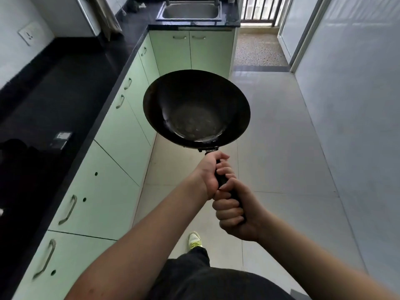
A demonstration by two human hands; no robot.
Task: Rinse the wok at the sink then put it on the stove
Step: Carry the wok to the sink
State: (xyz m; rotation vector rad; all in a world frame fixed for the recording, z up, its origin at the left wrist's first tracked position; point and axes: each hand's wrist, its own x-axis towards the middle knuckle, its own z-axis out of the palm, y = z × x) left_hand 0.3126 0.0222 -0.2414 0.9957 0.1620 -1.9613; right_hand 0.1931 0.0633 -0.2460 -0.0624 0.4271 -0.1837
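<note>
A black wok (195,108) hangs in the air over the floor, level, its bowl facing up and its inside looking wet and shiny. My left hand (211,174) grips the black handle just behind the bowl. Right behind it on the same handle, my right hand (237,210) grips too. The steel sink (190,10) sits far ahead in the black counter at the end of the kitchen. A black stove top (26,161) lies on the counter at my left, mostly in shadow.
A long black counter (71,83) runs along the left over pale green cabinets (121,131) with metal handles. White floor tiles (279,137) stretch ahead to a balcony door (259,9). A white wall closes the right side. My shoe (194,239) shows below.
</note>
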